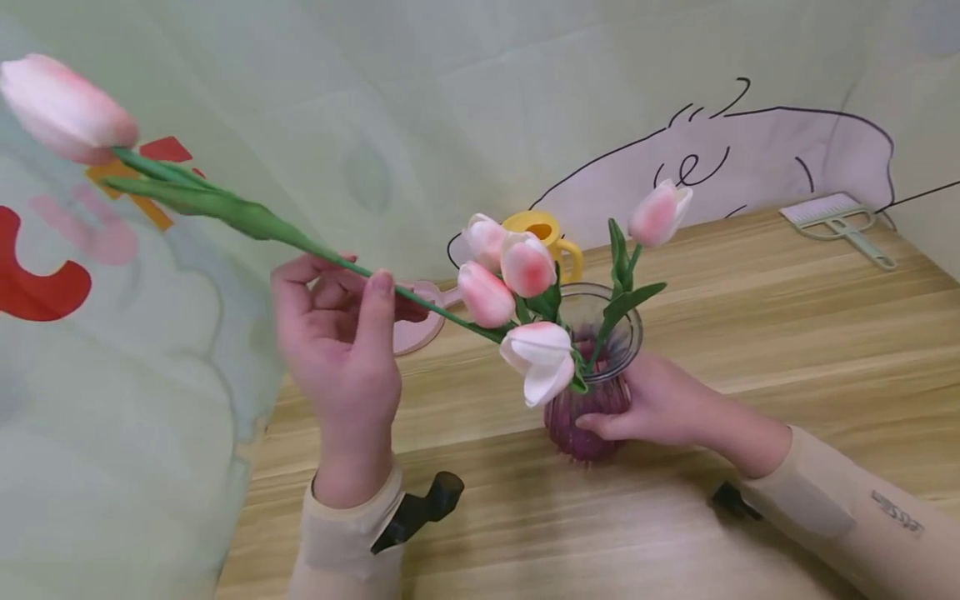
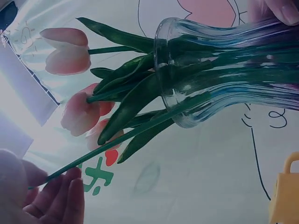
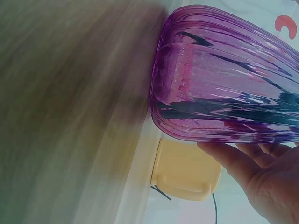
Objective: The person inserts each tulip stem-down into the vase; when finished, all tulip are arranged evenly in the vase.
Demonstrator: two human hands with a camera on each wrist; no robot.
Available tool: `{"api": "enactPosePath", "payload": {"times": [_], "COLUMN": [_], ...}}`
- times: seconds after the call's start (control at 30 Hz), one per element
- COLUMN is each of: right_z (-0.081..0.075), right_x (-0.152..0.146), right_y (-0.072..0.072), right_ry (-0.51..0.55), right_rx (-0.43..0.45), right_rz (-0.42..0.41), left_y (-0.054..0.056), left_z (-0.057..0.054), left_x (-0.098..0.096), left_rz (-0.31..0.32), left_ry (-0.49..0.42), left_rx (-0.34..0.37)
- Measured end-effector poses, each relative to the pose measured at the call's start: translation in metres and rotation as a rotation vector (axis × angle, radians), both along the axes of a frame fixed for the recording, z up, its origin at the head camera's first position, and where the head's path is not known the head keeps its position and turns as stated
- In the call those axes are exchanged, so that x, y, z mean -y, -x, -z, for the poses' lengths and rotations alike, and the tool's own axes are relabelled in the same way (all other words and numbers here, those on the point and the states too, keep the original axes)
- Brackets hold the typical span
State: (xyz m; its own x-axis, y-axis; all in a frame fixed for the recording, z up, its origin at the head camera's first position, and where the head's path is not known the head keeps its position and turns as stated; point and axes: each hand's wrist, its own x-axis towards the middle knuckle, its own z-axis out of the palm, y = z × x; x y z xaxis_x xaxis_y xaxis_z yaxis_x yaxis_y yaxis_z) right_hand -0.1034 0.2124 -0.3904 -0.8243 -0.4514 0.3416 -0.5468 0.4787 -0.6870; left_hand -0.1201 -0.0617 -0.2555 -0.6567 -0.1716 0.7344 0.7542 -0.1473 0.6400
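Note:
My left hand (image 1: pixel 341 358) pinches the green stem of a pink-and-white tulip (image 1: pixel 71 108) between thumb and fingers. Its bloom leans to the far upper left. In the left wrist view, the lower part of this stem (image 2: pixel 126 135) slants into the mouth of a clear-and-purple ribbed glass vase (image 2: pixel 187 70). Several other tulips stand in the vase, one white tulip (image 1: pixel 538 358) drooping over its near rim and another tulip (image 1: pixel 660 215) leaning right. Around the lower side of the vase, my right hand (image 1: pixel 667 400) holds it upright on the table; some of its fingers are hidden behind the glass.
Behind the vase stands a yellow container with a handle (image 1: pixel 572 258). A pink hand mirror (image 1: pixel 420 333) lies partly behind my left hand. At the back right of the wooden table (image 1: pixel 765 333) rests a pale green comb-like tool (image 1: pixel 843 225). A printed cloth (image 1: pixel 360 75) hangs behind and to the left.

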Motion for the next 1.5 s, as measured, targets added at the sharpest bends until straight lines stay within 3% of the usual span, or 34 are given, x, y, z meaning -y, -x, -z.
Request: {"api": "enactPosePath", "payload": {"times": [0.17, 0.33, 0.43, 0.5, 0.63, 0.8, 1.03, 1.17, 1.37, 1.5], "right_z": [-0.001, -0.001, -0.001, -0.001, 0.0, 0.001, 0.0, 0.0, 0.0, -0.001], "right_x": [0.001, 0.002, 0.002, 0.003, 0.001, 0.0, 0.002, 0.003, 0.003, 0.002], "right_y": [0.001, 0.002, 0.002, 0.002, 0.0, 0.0, 0.0, -0.001, -0.001, -0.002], "right_ry": [0.007, 0.025, 0.028, 0.023, 0.024, 0.034, 0.008, -0.004, -0.013, -0.005], "right_rx": [0.001, 0.004, -0.003, -0.011, -0.018, -0.022, -0.008, 0.003, -0.001, 0.0], "right_rz": [-0.002, -0.003, -0.007, -0.007, 0.001, -0.008, 0.001, 0.01, 0.011, 0.015], "left_y": [-0.005, -0.008, -0.009, -0.01, -0.008, -0.003, 0.005, 0.008, 0.008, 0.009], "left_z": [-0.005, -0.012, -0.013, -0.011, -0.003, 0.01, 0.026, 0.032, 0.037, 0.036], "left_x": [0.001, 0.003, 0.004, 0.003, -0.005, -0.013, -0.019, -0.02, -0.024, -0.025], "left_rz": [-0.051, -0.126, -0.13, -0.087, 0.004, 0.038, 0.013, 0.031, 0.012, 0.044], "left_ry": [-0.174, -0.277, -0.298, -0.283, -0.159, 0.025, 0.332, 0.482, 0.631, 0.678], "left_rx": [-0.072, -0.112, -0.124, -0.133, -0.138, -0.093, -0.036, -0.013, -0.005, 0.001]}}
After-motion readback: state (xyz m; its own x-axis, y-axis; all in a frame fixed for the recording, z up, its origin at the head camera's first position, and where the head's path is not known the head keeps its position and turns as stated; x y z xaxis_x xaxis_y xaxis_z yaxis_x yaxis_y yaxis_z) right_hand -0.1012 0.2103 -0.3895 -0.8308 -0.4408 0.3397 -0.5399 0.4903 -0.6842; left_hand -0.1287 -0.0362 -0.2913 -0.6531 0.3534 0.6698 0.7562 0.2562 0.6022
